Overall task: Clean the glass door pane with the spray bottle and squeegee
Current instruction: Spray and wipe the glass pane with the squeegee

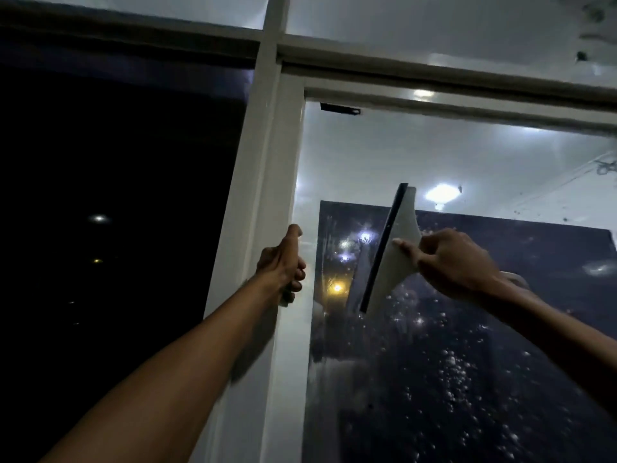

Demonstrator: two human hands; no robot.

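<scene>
Head view, looking up at the door. Right hand (pixel 457 262) grips the white squeegee (pixel 394 252), fingers curled round its narrow handle end with the index finger laid forward along the flat body. The dark rubber blade runs steeply, near upright, top tilted slightly right, and sits on the hand's left side, so the blade leads toward the frame. It appears to lie against the glass door pane (pixel 467 362), though contact cannot be confirmed from this angle. Left hand (pixel 283 265) is wrapped round the edge of the white door frame (pixel 263 208), thumb up along the stile, steadying the door; it holds no tool. Pane carries many droplets and suds below and right of the blade (wet, so spraying looks done). The strip between blade and frame shows streaks and smeared water. Judgement: a wiping stroke is in hand, and the long blade axis suits a sideways pull across the pane; the right hand alone is placed for it, the left being just beside the pane's left edge. Count: one squeegee, one pane being worked, two hands. Spray bottle not in view. Reflected ceiling lights show in the upper glass.
</scene>
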